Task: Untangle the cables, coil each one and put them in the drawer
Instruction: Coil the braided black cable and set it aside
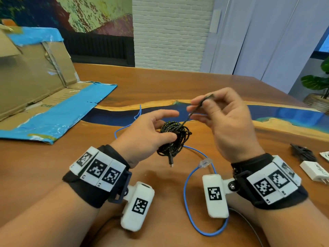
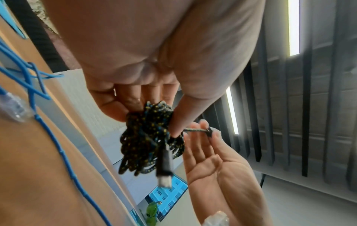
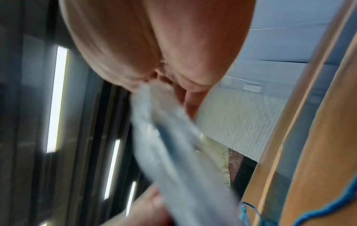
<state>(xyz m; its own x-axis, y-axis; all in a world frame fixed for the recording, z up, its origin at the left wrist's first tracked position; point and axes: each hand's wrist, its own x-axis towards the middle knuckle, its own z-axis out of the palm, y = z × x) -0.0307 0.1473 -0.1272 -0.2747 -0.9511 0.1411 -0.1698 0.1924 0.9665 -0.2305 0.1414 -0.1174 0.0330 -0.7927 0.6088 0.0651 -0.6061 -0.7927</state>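
Left hand (image 1: 147,129) gripping black cable coil (image 1: 173,139), right hand (image 1: 226,122) pinching its free end

Left hand (image 2: 146,73) pinches the braided cable coil (image 2: 148,137) — right hand (image 2: 218,162) pulls its free end.

Black and blue cords on brown wood

Braided cable (image 1: 173,138) black flecked yellow; other cable (image 1: 187,189) plain blue; surface (image 1: 178,81) brown, a blue streak across.

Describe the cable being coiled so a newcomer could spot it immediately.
Above the middle of the wooden table with a blue resin river, between the wrists, the left hand grips a black braided cable bundle with yellow flecks. Unlike the loose blue network cable lying beneath, it is bunched, speckled and airborne.
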